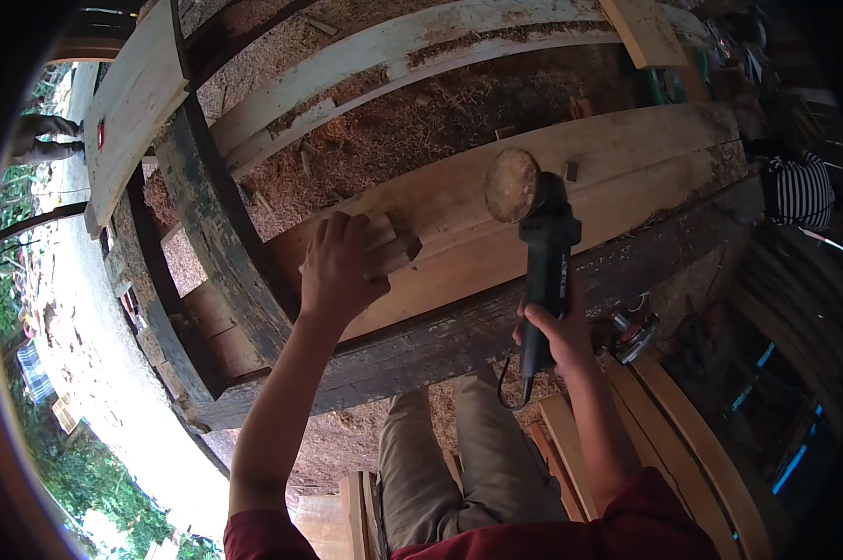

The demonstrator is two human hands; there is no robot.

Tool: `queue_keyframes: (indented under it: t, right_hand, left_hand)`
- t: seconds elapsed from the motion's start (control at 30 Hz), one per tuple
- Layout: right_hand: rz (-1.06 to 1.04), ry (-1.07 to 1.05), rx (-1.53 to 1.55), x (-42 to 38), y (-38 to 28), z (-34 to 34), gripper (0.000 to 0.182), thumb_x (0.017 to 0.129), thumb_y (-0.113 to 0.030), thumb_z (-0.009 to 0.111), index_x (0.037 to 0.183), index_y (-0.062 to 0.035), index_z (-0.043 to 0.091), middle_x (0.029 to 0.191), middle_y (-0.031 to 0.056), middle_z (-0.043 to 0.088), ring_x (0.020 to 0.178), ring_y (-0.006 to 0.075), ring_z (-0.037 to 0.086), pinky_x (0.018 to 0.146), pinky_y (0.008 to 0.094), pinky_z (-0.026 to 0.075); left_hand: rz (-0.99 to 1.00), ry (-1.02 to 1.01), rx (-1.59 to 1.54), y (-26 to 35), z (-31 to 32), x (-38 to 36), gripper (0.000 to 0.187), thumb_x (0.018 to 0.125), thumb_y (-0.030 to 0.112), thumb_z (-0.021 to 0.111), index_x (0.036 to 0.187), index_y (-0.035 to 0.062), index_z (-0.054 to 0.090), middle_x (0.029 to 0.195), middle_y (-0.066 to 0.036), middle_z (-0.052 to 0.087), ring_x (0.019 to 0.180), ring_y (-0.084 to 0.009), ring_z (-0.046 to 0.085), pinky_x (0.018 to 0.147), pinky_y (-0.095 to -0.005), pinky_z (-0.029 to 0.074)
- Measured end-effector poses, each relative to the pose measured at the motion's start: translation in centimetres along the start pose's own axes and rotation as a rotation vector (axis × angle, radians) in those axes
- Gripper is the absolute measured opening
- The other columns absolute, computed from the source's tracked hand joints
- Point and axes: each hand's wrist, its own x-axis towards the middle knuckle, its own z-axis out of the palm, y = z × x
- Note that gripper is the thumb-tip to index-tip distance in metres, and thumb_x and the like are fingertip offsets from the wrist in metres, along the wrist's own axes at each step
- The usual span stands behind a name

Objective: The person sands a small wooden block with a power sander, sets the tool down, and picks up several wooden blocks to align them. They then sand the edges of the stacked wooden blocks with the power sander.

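My left hand (336, 266) is closed around a small pale wooden block (390, 245) with stepped or grooved faces, over a long board on the bench; the fingers hide part of the block. In my right hand (562, 334) is a dark angle grinder (548, 252), gripped by its body and held upright in view. Its round, tan, worn-looking sanding disc (512, 185) faces up toward me, apart from the block. From the grinder's lower end a black cord (503, 387) loops down. Below both tools lies the long wooden board (459, 203).
A dark, weathered beam (218, 224) crosses the bench at left. A small dark piece (572, 171) rests on the board. Another power tool (634, 334) stands near the right front edge. Planks (683, 420) lie beside my legs. A person's legs (43, 138) show at far left; striped cloth (802, 191) is at right.
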Motion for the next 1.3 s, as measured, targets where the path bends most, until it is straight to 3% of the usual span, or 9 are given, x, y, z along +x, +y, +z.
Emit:
queue_keyframes:
  t: [0.07, 0.17, 0.3, 0.4, 0.7, 0.8, 0.9, 1.2, 1.3]
  right_hand:
    - [0.037, 0.003, -0.002, -0.9, 0.3, 0.5, 0.086, 0.09, -0.006, 0.077, 0.161, -0.0122, 0.029, 0.097, 0.0144, 0.069, 0.068, 0.0273, 0.072, 0.061, 0.0439, 0.063]
    - [0.105, 0.017, 0.029, -1.3, 0.9, 1.2, 0.081, 0.09, -0.007, 0.077, 0.158, -0.0102, 0.033, 0.099, 0.0154, 0.068, 0.067, 0.0267, 0.072, 0.06, 0.0436, 0.063]
    - [0.105, -0.08, 0.01, -1.4, 0.1, 2.5, 0.074, 0.089, -0.009, 0.078, 0.152, -0.0073, 0.04, 0.105, 0.014, 0.067, 0.081, 0.0248, 0.073, 0.07, 0.0433, 0.065]
    - [0.135, -0.117, -0.018, -1.2, -0.6, 2.9, 0.076, 0.09, -0.011, 0.079, 0.155, -0.0076, 0.039, 0.109, 0.0115, 0.066, 0.091, 0.0237, 0.072, 0.074, 0.0443, 0.066]
    - [0.085, -0.253, -0.009, -2.4, -1.3, 4.7, 0.091, 0.093, -0.009, 0.077, 0.167, -0.031, 0.03, 0.125, 0.0163, 0.058, 0.096, 0.0267, 0.069, 0.075, 0.0445, 0.066]
    - [0.117, -0.266, -0.038, -2.9, -1.0, 4.5, 0.095, 0.091, -0.003, 0.073, 0.169, -0.0304, 0.026, 0.13, 0.018, 0.056, 0.101, 0.0291, 0.069, 0.074, 0.044, 0.067]
    - [0.11, -0.379, 0.214, -4.0, -1.4, 4.2, 0.101, 0.084, 0.009, 0.065, 0.169, -0.0291, 0.026, 0.134, 0.0151, 0.053, 0.105, 0.028, 0.069, 0.079, 0.046, 0.065]
    - [0.093, -0.541, 0.287, -3.9, -2.8, 2.0, 0.124, 0.058, -0.004, 0.07, 0.172, -0.0254, 0.025, 0.146, 0.0158, 0.053, 0.124, 0.0395, 0.066, 0.089, 0.0524, 0.059]
    - [0.079, -0.614, 0.389, -3.9, -2.7, 2.0, 0.115, 0.079, -0.016, 0.081, 0.174, -0.0192, 0.016, 0.158, 0.0258, 0.045, 0.128, 0.0412, 0.064, 0.095, 0.0489, 0.062]
  left_hand:
    - [-0.056, 0.018, -0.13, 0.1, -1.3, -1.3, 0.084, 0.057, 0.015, 0.093, 0.132, 0.0018, 0.059, 0.125, -0.019, 0.062, 0.119, -0.0395, 0.064, 0.104, -0.0498, 0.056]
    - [-0.22, -0.079, -0.48, 0.7, -3.4, -4.5, 0.078, 0.059, 0.016, 0.094, 0.128, -0.0027, 0.061, 0.12, -0.019, 0.066, 0.114, -0.035, 0.068, 0.104, -0.0442, 0.055]
    - [-0.318, -0.172, -0.82, -1.1, -0.3, -10.9, 0.084, 0.061, 0.014, 0.095, 0.135, -0.0037, 0.06, 0.124, -0.014, 0.069, 0.119, -0.0219, 0.065, 0.107, -0.036, 0.049]
    - [-0.362, -0.256, -0.787, -0.9, 0.7, -14.4, 0.089, 0.061, 0.014, 0.096, 0.14, -0.0029, 0.058, 0.126, -0.014, 0.07, 0.121, -0.0201, 0.063, 0.109, -0.035, 0.048]
    - [-0.425, -0.237, -0.894, -0.1, 0.4, -18.5, 0.092, 0.06, 0.009, 0.093, 0.145, -0.0011, 0.058, 0.131, -0.012, 0.07, 0.125, -0.0184, 0.062, 0.111, -0.0352, 0.046]
    - [-0.417, -0.201, -0.914, -0.6, -0.1, -18.8, 0.088, 0.061, 0.009, 0.093, 0.141, -0.0024, 0.06, 0.129, -0.012, 0.071, 0.124, -0.0192, 0.063, 0.11, -0.0362, 0.048]
    - [-0.417, -0.211, -0.874, -1.3, -0.7, -19.4, 0.087, 0.062, 0.009, 0.093, 0.141, -0.0029, 0.059, 0.128, -0.013, 0.071, 0.122, -0.0188, 0.064, 0.109, -0.0357, 0.048]
    - [-0.368, -0.179, -0.86, -2.2, -0.6, -20.1, 0.089, 0.06, 0.008, 0.093, 0.142, -0.0037, 0.059, 0.127, -0.015, 0.071, 0.122, -0.02, 0.065, 0.109, -0.0361, 0.049]
    - [-0.342, -0.188, -0.861, -2.1, -0.4, -20.1, 0.085, 0.061, 0.008, 0.093, 0.139, -0.0028, 0.06, 0.125, -0.013, 0.072, 0.12, -0.0196, 0.065, 0.108, -0.0362, 0.049]
